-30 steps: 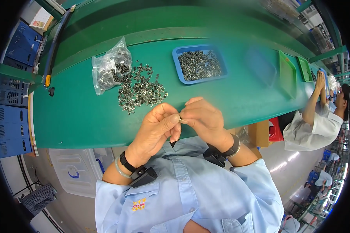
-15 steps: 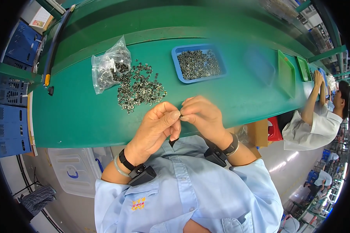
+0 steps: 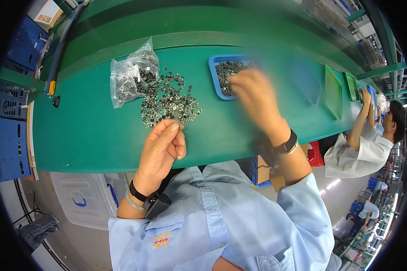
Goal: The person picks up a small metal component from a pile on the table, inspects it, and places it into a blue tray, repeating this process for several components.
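A loose pile of small metal and black parts [image 3: 172, 106] lies on the green table. At its near edge my left hand [image 3: 163, 142] has thumb and forefinger pinched together; what lies between them is too small to name. My right hand [image 3: 257, 97] hovers over the right side of the blue tray [image 3: 214, 77], its fingers smeared by motion and their grip unclear. Many similar small parts [image 3: 228, 72] fill the tray, partly hidden behind that hand. Left of the loose pile, a clear plastic bag [image 3: 124, 83] holds more of them.
Green trays [image 3: 333, 92] stand farther right on the table [image 3: 99, 149], where a person [image 3: 366, 140] works. Blue crates [image 3: 11, 147] are stacked at the left. A clear lidded box [image 3: 83, 198] sits below the table edge, and a cardboard box [image 3: 264, 171] is under it.
My hands have parted. The right one has swung forward and right to the blue tray, while the left has shifted left to the pile's near edge, still pinched.
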Demonstrator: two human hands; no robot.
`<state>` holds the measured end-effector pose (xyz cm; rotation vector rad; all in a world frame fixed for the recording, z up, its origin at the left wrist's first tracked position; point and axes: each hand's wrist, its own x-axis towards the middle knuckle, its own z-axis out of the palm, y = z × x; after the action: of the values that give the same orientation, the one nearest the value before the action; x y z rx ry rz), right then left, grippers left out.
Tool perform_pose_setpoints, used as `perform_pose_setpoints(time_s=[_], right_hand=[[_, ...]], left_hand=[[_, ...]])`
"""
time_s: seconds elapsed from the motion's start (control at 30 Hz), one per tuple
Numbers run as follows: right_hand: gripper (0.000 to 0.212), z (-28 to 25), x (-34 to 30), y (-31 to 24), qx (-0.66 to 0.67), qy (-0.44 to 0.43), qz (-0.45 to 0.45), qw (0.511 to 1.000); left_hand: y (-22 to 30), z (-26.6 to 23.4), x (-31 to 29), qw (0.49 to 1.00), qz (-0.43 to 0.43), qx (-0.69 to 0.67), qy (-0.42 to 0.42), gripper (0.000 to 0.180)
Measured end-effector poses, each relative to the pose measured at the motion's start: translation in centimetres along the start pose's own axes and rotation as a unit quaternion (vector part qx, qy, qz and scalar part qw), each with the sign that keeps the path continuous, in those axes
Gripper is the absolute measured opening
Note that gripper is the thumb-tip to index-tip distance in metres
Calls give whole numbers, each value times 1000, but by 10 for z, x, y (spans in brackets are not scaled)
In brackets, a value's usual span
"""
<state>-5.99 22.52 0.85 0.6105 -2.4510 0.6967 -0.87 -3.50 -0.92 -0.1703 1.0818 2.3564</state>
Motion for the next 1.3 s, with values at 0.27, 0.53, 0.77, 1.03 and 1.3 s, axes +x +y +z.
perform_pose_setpoints(time_s=[0.27, 0.53, 0.77, 1.03, 1.3], right_hand=[[18, 27, 2, -36, -55, -198, -95, 974], [15, 32, 2, -31, -61, -219, -100, 969], [12, 29, 2, -37, -65, -227, -113, 965], [16, 13, 0, -44, 62, -150, -63, 985], [17, 2, -7, -49, 96, -139, -47, 984]], left_hand=[[0, -4, -2, 1000, -11, -21, -10, 17], [-2, -3, -2, 1000, -13, 3, -24, 15], [-2, 2, -1, 999, -14, 37, -10, 15], [-2, 20, 5, 996, -34, 82, 17, 14], [-9, 21, 20, 994, -38, 106, -7, 17]])
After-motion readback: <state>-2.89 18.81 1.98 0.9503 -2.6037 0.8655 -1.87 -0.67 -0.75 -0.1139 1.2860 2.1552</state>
